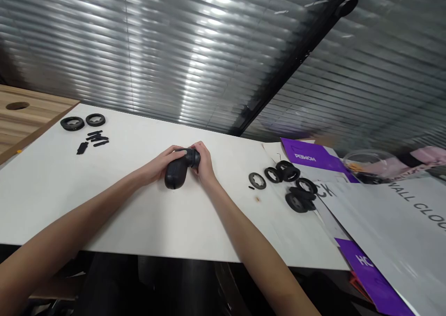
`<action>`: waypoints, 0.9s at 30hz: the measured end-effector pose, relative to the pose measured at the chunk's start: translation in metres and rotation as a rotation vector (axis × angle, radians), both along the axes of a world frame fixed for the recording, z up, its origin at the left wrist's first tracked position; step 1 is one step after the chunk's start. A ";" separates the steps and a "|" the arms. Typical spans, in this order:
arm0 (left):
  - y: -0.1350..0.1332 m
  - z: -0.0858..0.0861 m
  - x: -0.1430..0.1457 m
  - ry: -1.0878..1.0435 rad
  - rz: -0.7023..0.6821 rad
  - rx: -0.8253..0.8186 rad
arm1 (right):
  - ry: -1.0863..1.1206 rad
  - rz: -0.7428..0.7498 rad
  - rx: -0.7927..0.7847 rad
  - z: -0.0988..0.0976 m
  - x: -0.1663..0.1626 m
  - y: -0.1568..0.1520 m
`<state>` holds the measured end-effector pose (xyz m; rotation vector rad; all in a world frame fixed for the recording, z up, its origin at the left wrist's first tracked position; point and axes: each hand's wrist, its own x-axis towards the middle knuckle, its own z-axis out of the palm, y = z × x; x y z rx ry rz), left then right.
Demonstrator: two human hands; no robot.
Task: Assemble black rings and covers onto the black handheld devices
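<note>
A black, rounded object [176, 173] with a thick body and a short ringed end [193, 158] is held over the middle of the white table; its exact kind is unclear. My left hand [163, 162] wraps round the top of the body, thumb lying along it. Around the ringed end curl the fingers of my right hand [205, 161], partly hidden behind it. To the right lie a flat black ring with a notched inner edge [257, 181] and a tiny black strip [251, 187].
Several black rings [292, 173] are heaped at the right, beside purple-and-white printed sheets [313, 157]. At the far left are more black rings [72, 123] and small black strips [97, 138]. A wooden board [31, 116] adjoins the white table [139, 218]. Corrugated metal [156, 51] rises behind.
</note>
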<state>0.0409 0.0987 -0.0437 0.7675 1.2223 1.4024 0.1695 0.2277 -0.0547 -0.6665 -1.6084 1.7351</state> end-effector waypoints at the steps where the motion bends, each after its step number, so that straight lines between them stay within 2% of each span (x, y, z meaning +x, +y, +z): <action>1: -0.001 0.001 0.000 0.002 -0.015 -0.007 | 0.000 0.010 0.009 0.003 0.001 -0.002; 5: -0.005 0.005 0.002 -0.045 -0.090 -0.004 | -0.028 0.107 -0.031 0.013 0.006 -0.008; 9: -0.008 0.006 0.003 -0.097 -0.224 -0.006 | -0.100 0.242 -0.111 0.018 0.012 -0.010; 13: -0.008 0.006 0.002 -0.099 -0.290 0.051 | -0.199 0.324 -0.161 0.022 0.016 -0.008; 15: -0.007 0.007 0.002 -0.092 -0.300 0.077 | -0.252 0.323 -0.168 0.023 0.016 -0.009; 17: -0.007 0.007 0.004 -0.088 -0.294 0.090 | -0.254 0.251 -0.111 0.024 0.016 -0.011; 21: -0.009 0.009 0.011 -0.055 -0.197 0.004 | -0.111 0.107 0.046 0.025 0.014 -0.015; 23: -0.012 0.010 0.014 -0.069 -0.181 -0.064 | -0.072 0.143 0.006 0.024 0.014 -0.017; 27: -0.017 0.014 0.017 -0.068 -0.239 -0.105 | -0.097 0.208 -0.075 0.025 0.018 -0.021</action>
